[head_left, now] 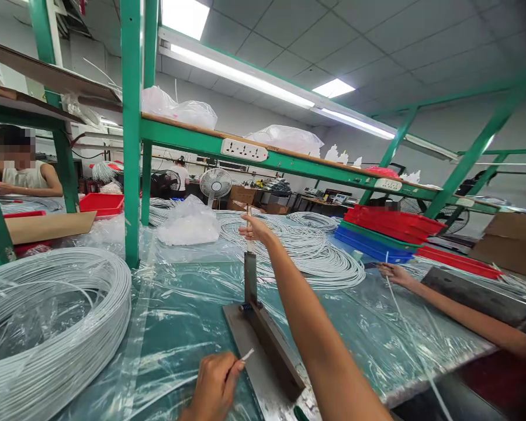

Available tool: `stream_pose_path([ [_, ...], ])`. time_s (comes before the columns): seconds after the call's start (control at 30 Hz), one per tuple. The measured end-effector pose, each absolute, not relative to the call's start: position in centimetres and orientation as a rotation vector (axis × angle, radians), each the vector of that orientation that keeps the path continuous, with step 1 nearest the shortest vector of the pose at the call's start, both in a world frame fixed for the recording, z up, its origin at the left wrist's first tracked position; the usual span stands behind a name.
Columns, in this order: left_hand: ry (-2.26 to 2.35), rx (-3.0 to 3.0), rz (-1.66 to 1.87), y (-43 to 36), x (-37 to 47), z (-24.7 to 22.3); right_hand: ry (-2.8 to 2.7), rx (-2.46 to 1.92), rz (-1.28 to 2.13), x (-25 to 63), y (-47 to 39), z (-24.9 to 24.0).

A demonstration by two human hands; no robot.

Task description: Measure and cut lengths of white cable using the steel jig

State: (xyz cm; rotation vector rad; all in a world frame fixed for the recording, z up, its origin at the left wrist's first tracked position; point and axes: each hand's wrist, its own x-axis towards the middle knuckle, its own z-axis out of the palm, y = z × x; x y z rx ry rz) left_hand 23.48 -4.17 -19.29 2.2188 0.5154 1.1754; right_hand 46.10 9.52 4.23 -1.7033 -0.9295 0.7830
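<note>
My left hand (217, 383) is closed round a white cable, whose short end (248, 354) pokes out past my thumb beside a metal base plate. On that plate stands a hand-lever tool with a long metal bar (274, 351) and a spring at its hinge. Its lever (250, 280) points upright. My right hand (256, 227) is stretched forward and holds the lever's pale handle near the top, with the fingers partly hidden. A large coil of white cable (114, 327) lies at the left, and more coils (328, 263) lie behind the lever.
At the right, a co-worker's hand (394, 273) holds a white cable. Red and blue trays (372, 240) are stacked behind it. A green shelf post (132, 134) rises at the left, with a shelf beam (298, 161) overhead. A plastic bag (190, 222) sits beyond the post.
</note>
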Motion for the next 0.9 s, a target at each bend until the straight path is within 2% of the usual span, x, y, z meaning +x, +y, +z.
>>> stream_pose_path([
  [0.2, 0.57, 2.097, 1.099, -4.3, 23.8, -19.8, -1.039, -1.653, 0.526, 43.0, 9.5, 2.2],
  [0.37, 0.63, 1.642, 1.123, -4.3, 23.3, -18.0, -1.258, -1.537, 0.398, 39.7, 1.8, 0.7],
  [0.47, 0.67, 1.24, 1.242, -3.9, 22.6, -15.3, -1.475, -1.555, 0.607, 37.9, -6.0, -0.7],
  [0.6, 0.561, 0.892, 1.302, -4.8, 21.7, -10.2, -1.782, -1.723, 1.116, 34.9, -13.6, -4.6],
  [0.7, 0.395, 0.755, 1.24, -6.9, 22.1, -6.7, -1.689, -1.512, 1.332, 32.1, -15.3, -8.0],
  [0.8, 0.311, 0.74, 1.152, -8.6, 23.0, -4.7, -1.452, -1.177, 1.421, 29.8, -15.1, -9.9],
  [0.9, 0.301, 0.998, 1.078, -9.1, 22.8, -3.8, -1.277, -1.133, 1.328, 29.3, -15.0, -9.7],
])
